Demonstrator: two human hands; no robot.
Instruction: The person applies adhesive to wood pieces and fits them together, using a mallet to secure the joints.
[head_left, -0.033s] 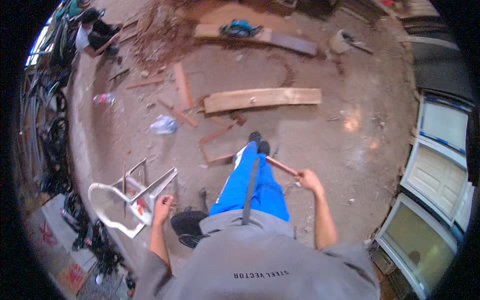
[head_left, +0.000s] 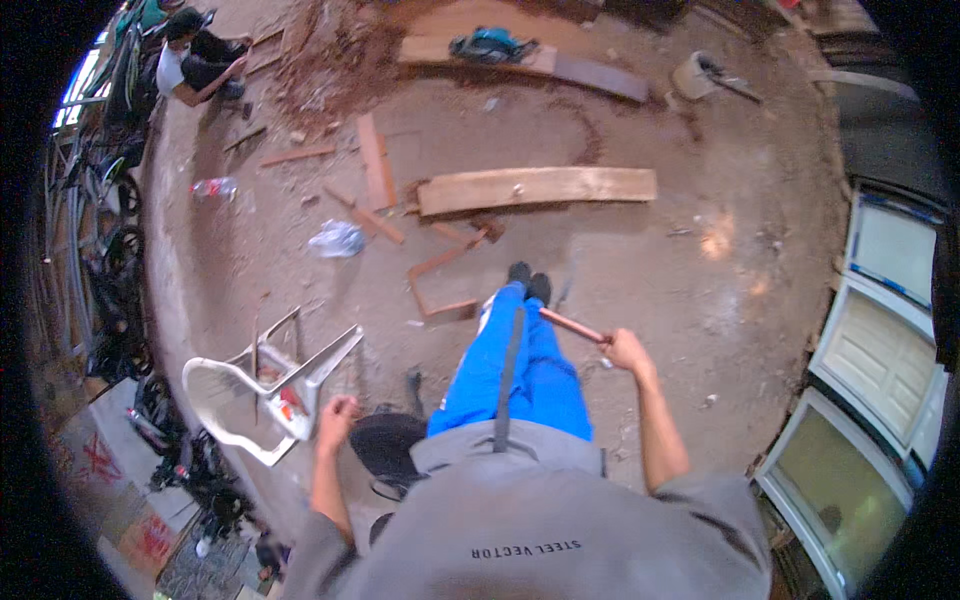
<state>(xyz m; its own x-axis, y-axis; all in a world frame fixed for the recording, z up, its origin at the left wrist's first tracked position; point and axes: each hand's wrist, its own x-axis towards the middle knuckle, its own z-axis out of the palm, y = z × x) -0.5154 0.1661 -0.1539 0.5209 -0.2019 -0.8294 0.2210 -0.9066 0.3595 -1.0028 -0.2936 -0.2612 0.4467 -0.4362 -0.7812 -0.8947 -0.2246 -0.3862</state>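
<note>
My right hand [head_left: 626, 350] is closed round one end of a reddish-brown wooden handle [head_left: 572, 325]. The handle slants across to my blue trouser leg near the feet; a thin dark piece [head_left: 565, 288] shows by its far end, too blurred to name. My left hand [head_left: 338, 412] hangs with curled fingers, nothing visible in them. Closest to it is a broken-looking white plastic chair [head_left: 232, 390] lying tipped on the floor, apart from the hand. A red and white item [head_left: 292, 411] rests within the chair. Beside my hip is a round black seat [head_left: 386, 447].
Ahead lie a pale plank [head_left: 535, 187], a bent wooden frame piece [head_left: 430, 285] and loose strips. Farther off are a teal power tool [head_left: 492, 46] on a board and a bucket [head_left: 694, 78]. A person [head_left: 195, 62] sits far left; window frames [head_left: 875, 340] lean right.
The whole scene has shifted slightly to the right in view. My right hand keeps its hold on the wooden handle, and my left hand remains curled by the chair.
</note>
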